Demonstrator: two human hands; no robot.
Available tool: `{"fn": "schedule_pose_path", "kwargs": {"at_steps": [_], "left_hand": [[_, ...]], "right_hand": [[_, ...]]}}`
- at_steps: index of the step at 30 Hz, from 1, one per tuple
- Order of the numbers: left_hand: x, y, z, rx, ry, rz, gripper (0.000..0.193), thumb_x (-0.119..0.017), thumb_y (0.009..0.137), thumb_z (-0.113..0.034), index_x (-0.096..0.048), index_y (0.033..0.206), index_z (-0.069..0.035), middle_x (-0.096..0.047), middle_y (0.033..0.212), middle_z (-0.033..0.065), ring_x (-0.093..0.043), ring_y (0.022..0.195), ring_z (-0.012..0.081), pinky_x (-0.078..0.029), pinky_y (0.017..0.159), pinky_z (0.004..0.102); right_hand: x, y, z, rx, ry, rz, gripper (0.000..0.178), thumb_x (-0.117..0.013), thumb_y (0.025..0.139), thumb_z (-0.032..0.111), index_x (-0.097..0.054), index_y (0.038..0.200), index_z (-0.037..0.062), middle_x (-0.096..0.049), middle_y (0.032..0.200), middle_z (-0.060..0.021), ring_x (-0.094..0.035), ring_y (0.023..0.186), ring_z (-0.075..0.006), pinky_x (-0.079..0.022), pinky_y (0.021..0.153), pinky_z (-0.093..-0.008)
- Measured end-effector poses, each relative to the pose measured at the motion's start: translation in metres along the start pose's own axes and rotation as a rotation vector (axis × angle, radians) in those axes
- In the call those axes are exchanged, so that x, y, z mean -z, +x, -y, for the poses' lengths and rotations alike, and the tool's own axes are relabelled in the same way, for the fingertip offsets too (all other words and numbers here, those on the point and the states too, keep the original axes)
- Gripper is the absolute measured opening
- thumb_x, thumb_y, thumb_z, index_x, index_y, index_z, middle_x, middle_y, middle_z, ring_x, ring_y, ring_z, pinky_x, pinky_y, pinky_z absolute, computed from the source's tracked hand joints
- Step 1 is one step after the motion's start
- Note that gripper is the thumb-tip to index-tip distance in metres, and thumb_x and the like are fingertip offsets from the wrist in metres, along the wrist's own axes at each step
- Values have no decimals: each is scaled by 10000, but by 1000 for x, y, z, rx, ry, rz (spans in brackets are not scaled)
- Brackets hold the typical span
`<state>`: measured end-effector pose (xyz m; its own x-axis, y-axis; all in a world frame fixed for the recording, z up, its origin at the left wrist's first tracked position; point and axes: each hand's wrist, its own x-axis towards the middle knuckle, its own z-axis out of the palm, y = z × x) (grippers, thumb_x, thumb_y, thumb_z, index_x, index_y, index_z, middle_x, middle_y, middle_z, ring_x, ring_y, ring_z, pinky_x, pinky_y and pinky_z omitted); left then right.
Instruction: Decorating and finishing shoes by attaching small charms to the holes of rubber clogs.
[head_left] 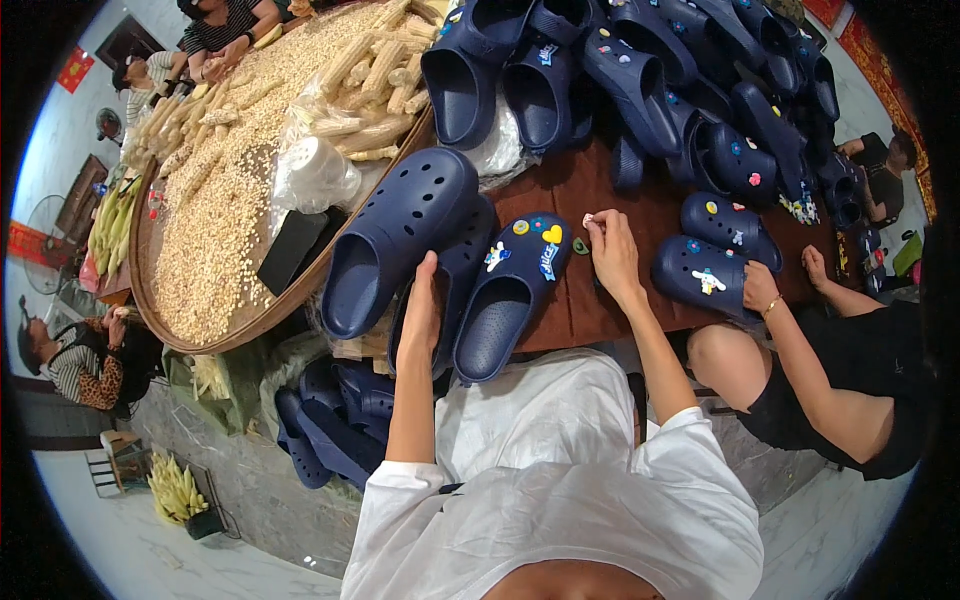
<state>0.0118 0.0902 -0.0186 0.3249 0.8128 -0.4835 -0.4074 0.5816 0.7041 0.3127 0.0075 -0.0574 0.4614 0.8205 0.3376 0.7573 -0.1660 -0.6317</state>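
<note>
A plain navy clog (405,235) with round holes is tilted up in my left hand (420,305). My thumb shows along its side, while the fingers are hidden behind it. Another navy clog (465,250) is partly covered by it. Close by on the right lies a decorated clog (508,310) with a yellow heart, a blue tag and a white figure on its top. My right hand (614,258) is closed in a pinch on a small pinkish-white charm (588,219) above the brown cloth (570,190). A small green charm (580,246) lies beside that hand.
A heap of navy clogs (640,80) covers the table's far side. At left stands a wide round tray (225,345) of corn kernels and cobs. At right, a co-worker's hand (760,288) touches a decorated clog (690,272). More clogs (325,430) are piled low on the left.
</note>
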Motion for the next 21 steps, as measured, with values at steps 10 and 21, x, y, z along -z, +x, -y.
{"fn": "schedule_pose_path", "kwargs": {"at_steps": [10,21], "left_hand": [[-26,-95,52,-464,519,33,299,-616,932,-38,-594,1225,23,-644,1157,109,-608,1081,154,-480,938,288],[-72,8,73,240,-290,196,353,-726,885,-157,-612,1204,-57,-653,1170,55,-600,1125,185,-472,959,351]], "right_hand": [[8,-16,60,-139,243,123,337,-719,898,329,-560,896,32,-633,787,-109,-638,693,-235,-502,633,-382],[-4,-27,64,-231,186,225,434,-758,845,403,-533,824,33,-624,692,-106,-616,636,-218,-486,604,-375]]}}
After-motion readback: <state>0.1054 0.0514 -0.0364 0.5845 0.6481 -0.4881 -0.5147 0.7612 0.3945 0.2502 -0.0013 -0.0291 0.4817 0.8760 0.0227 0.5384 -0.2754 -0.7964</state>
